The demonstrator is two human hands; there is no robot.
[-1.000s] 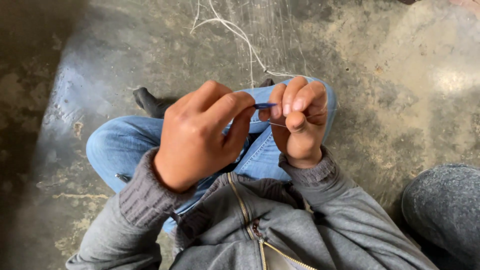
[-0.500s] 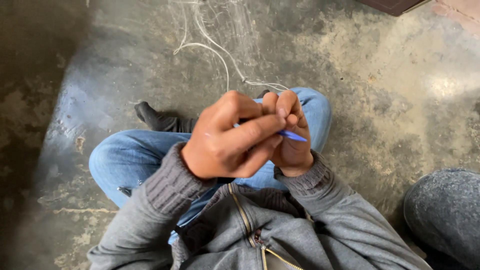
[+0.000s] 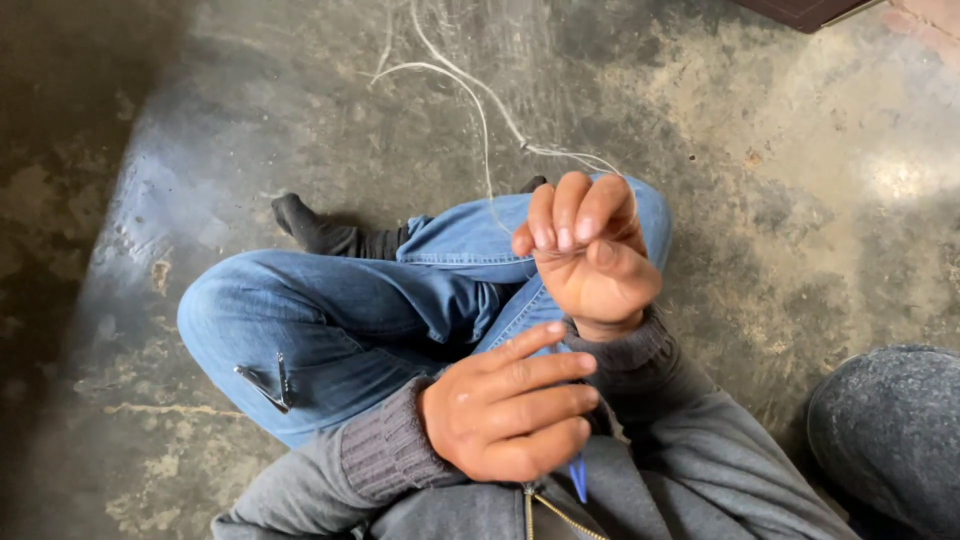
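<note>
Down toward the bottom centre of the frame the left hand (image 3: 505,415) has dropped, away from the right hand it was pressed against half a second ago; it now lies against the grey zip jacket (image 3: 640,470), fingers curled loosely and stacked sideways. A small blue tool (image 3: 578,478) pokes out below those fingers, so the hand has hold of it, though most of it is hidden. Just above, at centre right, the right hand (image 3: 590,255) stays raised with its fingertips bunched tightly together, pinching a thin pale thread (image 3: 487,150) that is hard to make out at the grip. Behind both hands the person's crossed legs in blue jeans (image 3: 330,320) fill the middle of the frame, with a dark sock (image 3: 315,228) showing at centre left. Farther up, the thread runs from the pinching fingers in a loop across the stained concrete floor (image 3: 780,150) toward the top centre. At the lower right edge sits a grey rounded shape (image 3: 890,420), only partly visible.
</note>
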